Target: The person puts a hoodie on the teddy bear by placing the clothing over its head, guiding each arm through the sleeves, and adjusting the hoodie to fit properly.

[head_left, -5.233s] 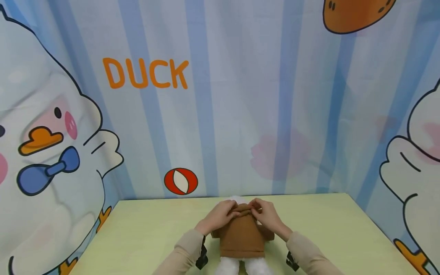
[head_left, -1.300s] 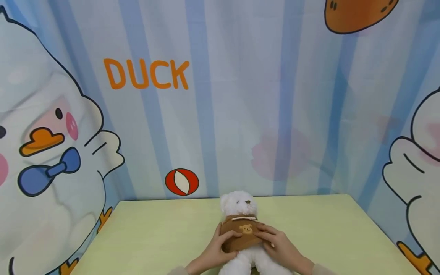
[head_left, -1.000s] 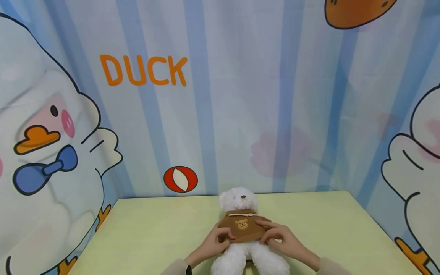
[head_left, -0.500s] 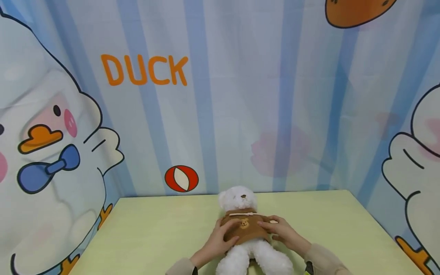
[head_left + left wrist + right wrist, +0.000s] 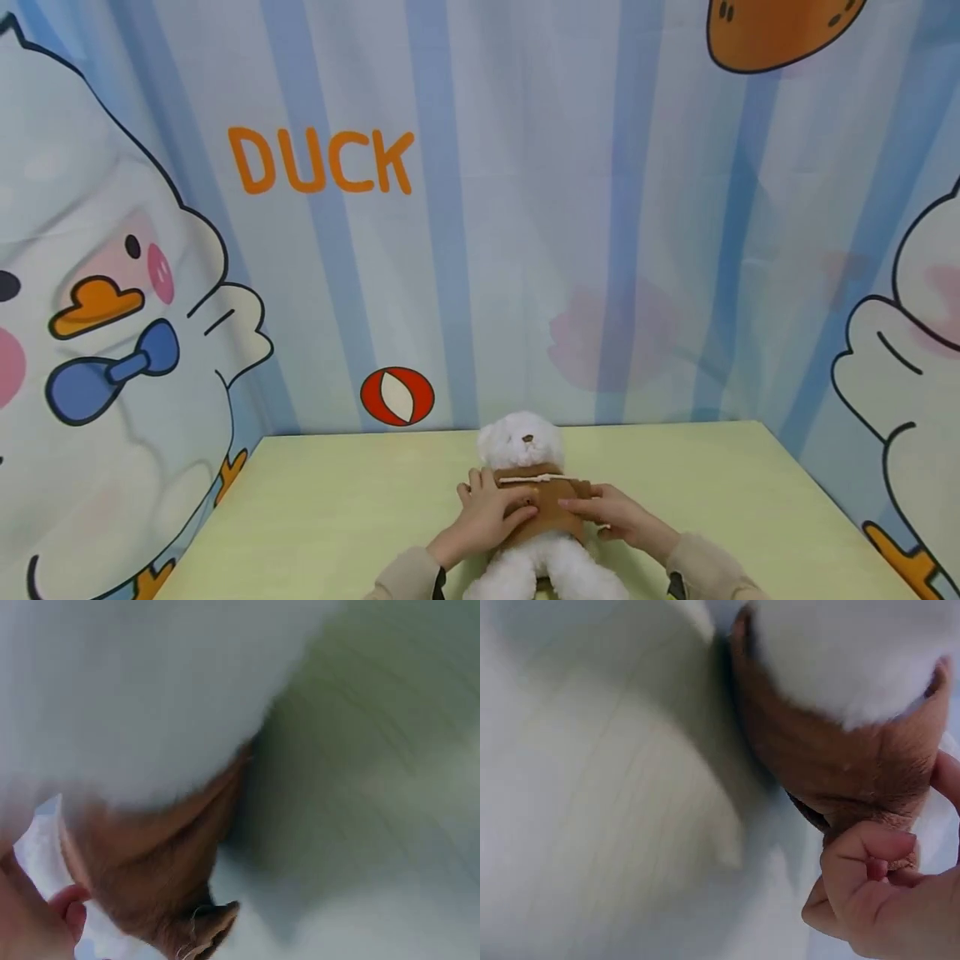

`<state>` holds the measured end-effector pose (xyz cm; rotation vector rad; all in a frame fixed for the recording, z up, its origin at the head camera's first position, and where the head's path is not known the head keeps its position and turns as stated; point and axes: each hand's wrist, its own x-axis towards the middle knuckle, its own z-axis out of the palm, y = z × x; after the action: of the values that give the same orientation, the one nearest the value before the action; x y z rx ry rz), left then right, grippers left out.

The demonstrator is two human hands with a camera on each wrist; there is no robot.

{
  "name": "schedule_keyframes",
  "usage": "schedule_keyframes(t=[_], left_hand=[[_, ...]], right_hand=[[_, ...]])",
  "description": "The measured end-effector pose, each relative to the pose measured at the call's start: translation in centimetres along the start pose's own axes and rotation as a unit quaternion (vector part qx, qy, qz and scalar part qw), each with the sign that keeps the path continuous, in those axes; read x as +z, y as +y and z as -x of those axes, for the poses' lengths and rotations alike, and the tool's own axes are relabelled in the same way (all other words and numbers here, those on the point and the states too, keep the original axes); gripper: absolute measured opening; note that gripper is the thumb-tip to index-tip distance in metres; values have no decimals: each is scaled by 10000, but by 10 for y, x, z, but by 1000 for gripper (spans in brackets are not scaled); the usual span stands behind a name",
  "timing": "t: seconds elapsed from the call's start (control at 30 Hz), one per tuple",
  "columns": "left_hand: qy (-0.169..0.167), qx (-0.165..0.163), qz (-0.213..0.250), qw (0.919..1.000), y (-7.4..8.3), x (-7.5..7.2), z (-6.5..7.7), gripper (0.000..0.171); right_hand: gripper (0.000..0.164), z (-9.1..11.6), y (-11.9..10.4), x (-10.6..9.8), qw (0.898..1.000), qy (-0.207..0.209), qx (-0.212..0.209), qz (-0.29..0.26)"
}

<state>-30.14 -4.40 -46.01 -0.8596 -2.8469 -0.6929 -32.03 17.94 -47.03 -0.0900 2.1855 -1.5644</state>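
A white teddy bear (image 5: 521,440) in a brown sweater (image 5: 546,518) rests on the table, its face up and its legs toward me. My left hand (image 5: 483,514) is at the sweater's left side, thumb and index finger apart on the front, partly covering the bear-face print. With bent fingers, my right hand (image 5: 626,518) holds the sweater's right side; in the right wrist view its thumb and fingers pinch the cloth by the sleeve (image 5: 896,817). The other sleeve (image 5: 206,930) hangs loose in the left wrist view. White cord (image 5: 538,478) crosses the neckline.
The pale yellow table (image 5: 352,492) extends to both sides of the bear. Behind it hangs a blue striped curtain (image 5: 525,208) with printed ducks and a printed ball (image 5: 397,397).
Since about five seconds ago the bear has been turned from its back to its front. In the last second my left hand has moved up the sweater, over the print, from its lower edge.
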Motion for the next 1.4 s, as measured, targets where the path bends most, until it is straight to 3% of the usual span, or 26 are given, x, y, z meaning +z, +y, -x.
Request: schedule_keyframes(t=[0.1,0.2,0.27,0.4,0.47,0.53,0.6,0.63,0.67,0.77,0.8,0.87,0.93,1.0,1.1,1.23,1.4], left_hand=[[-78,-1,520,9986,-3,7,-3,27],[-452,-29,690,9966,-5,9,-4,45],[-756,24,503,9959,-5,8,-4,48],[-1144,159,-86,9933,1,7,-2,43],[-1185,173,-264,9925,6,7,-2,40],[-1154,125,-320,9927,11,7,-3,38],[-1127,48,-372,9929,16,7,-5,35],[-1122,21,-403,9929,18,7,-6,35],[-1121,6,-433,9928,20,7,-7,34],[-1085,-39,-533,9927,23,8,-7,32],[-1058,-65,-525,9930,23,9,-8,31],[-981,-82,-538,9937,22,9,-8,29],[-900,-70,-487,9947,20,9,-7,26],[-843,-36,-430,9955,18,10,-7,22],[-795,13,-275,9965,16,12,-7,17],[-716,-70,-53,9974,15,16,-5,12],[-597,-103,100,9981,16,19,-4,11]], right_hand=[[43,-1,1,-1,9946,-74,-385,966],[36,0,2,-3,9811,-238,-823,1735],[38,1,3,-4,9752,-266,-940,1986],[40,4,5,1,9666,209,-1089,2309],[37,6,7,6,9515,665,-1360,2677],[35,8,9,11,9284,1116,-1705,3108],[27,9,11,11,9143,1306,-1928,3315],[24,10,12,9,9165,1226,-1985,3248],[21,11,14,6,9255,995,-2023,3045],[27,15,16,-11,9746,-404,-1521,1596],[32,16,16,-17,9824,-904,-1281,1016],[38,16,18,-26,9819,-1702,-826,23],[41,15,20,-32,9748,-2097,-576,-499],[37,13,23,-33,9743,-2083,-717,-468],[26,9,27,-30,9850,-1425,-976,-45],[22,8,30,-25,9941,-632,-847,262],[14,10,26,-22,9943,-335,-892,472]])
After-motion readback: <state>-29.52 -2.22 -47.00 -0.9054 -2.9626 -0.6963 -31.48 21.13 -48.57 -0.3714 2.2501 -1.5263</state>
